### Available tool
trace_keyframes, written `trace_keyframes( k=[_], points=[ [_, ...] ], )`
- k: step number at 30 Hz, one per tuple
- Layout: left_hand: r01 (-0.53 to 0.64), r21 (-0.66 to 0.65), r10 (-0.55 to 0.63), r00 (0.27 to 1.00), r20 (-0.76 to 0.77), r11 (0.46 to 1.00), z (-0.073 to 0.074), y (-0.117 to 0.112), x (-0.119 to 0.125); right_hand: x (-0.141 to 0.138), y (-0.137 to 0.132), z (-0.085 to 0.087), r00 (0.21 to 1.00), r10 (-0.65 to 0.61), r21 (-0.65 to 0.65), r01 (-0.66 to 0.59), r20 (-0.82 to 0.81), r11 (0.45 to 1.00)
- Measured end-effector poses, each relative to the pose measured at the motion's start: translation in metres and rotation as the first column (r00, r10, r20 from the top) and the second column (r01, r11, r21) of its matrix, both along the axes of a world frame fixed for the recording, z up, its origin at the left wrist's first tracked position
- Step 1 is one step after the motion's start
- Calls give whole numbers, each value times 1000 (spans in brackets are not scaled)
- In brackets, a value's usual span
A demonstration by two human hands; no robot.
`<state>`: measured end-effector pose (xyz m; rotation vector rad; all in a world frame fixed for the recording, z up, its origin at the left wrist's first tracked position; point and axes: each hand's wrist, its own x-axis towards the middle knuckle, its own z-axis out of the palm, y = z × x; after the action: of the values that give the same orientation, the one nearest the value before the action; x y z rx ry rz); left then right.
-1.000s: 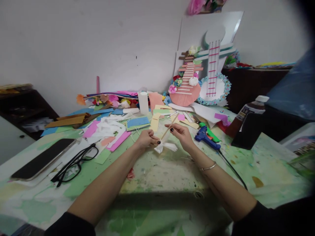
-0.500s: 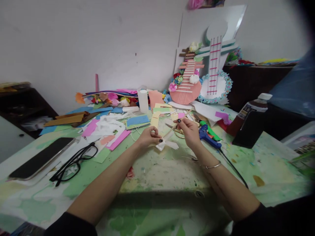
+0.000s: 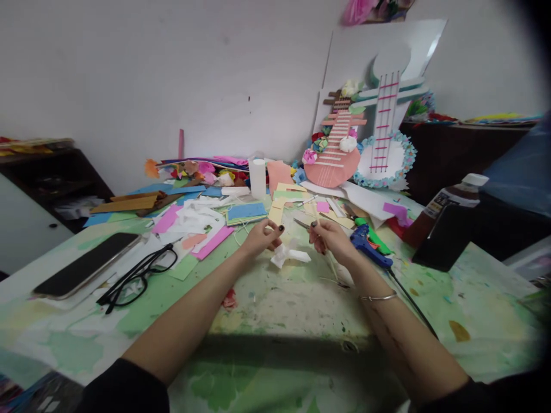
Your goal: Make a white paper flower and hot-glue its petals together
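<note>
The left hand (image 3: 263,237) was curled, with thumb and forefinger tips pressed together; whether anything lay between them could not be told. The right hand (image 3: 332,240) was closed around a thin wooden stick (image 3: 332,268), which ran down from under the palm toward the bench (image 3: 279,298). The white paper bow (image 3: 289,256) lay on the bench between the two hands, just beside both and, as far as the view showed, gripped by neither. Risk, as a judgement: the bow was loose and light, so a brush from either wrist could crush it or push it into the paper scraps (image 3: 193,223) behind the left hand, where white pieces would be hard to tell apart. The stick was held near one end only, so a sideways load on its free end could snap it. The blue glue gun (image 3: 371,252) lay just beside the right wrist, with its cord (image 3: 413,304) running along the forearm; a drag of that arm could pull the gun across the bench, and the nozzle, if hot, would mark paper or skin. Count: hands, two; stick, one; bow, one; glue gun, one; phone (image 3: 86,267), one; spectacles (image 3: 138,279), one pair; dark bottle (image 3: 447,215), one; white tube (image 3: 258,178), one; paper guitar models (image 3: 333,158), two; bracelet (image 3: 379,297), one
</note>
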<state>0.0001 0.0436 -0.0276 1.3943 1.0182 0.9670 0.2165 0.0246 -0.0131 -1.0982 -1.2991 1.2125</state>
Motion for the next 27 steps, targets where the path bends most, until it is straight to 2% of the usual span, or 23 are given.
trace_keyframes(
  k=[3, 5, 7, 9, 14, 21, 24, 27],
  points=[
    [122, 133, -119, 993, -28, 984, 1, -6, 4, -12, -7, -1, 991, 121, -60, -117, 57, 991],
    [230, 206, -212, 972, -104, 951, 0, -10, 6, -13, -8, 0, 988, 138, -66, -134, 67, 989],
    [263, 228, -226, 958, -176, 937, -1, -12, 8, -11, -8, 2, 989, 132, -56, -129, 64, 990],
    [228, 233, -185, 964, -193, 945, -2, -11, 8, -10, -7, 3, 992, 117, -40, -115, 54, 993],
    [129, 244, -104, 988, -112, 961, -1, -5, 6, -10, -6, 3, 998, 57, 34, -58, 34, 998],
    [93, 223, -78, 994, -77, 970, -1, -4, 4, -1, -6, 8, 994, -108, 193, 102, 18, 976],
    [63, 203, -49, 996, -72, 977, 2, -5, 4, 4, -9, 12, 995, -98, 226, 96, 0, 969],
    [35, 175, -23, 997, -68, 984, 5, -7, 3, 7, -12, 17, 993, -63, 243, 85, -96, 966]
  ],
)
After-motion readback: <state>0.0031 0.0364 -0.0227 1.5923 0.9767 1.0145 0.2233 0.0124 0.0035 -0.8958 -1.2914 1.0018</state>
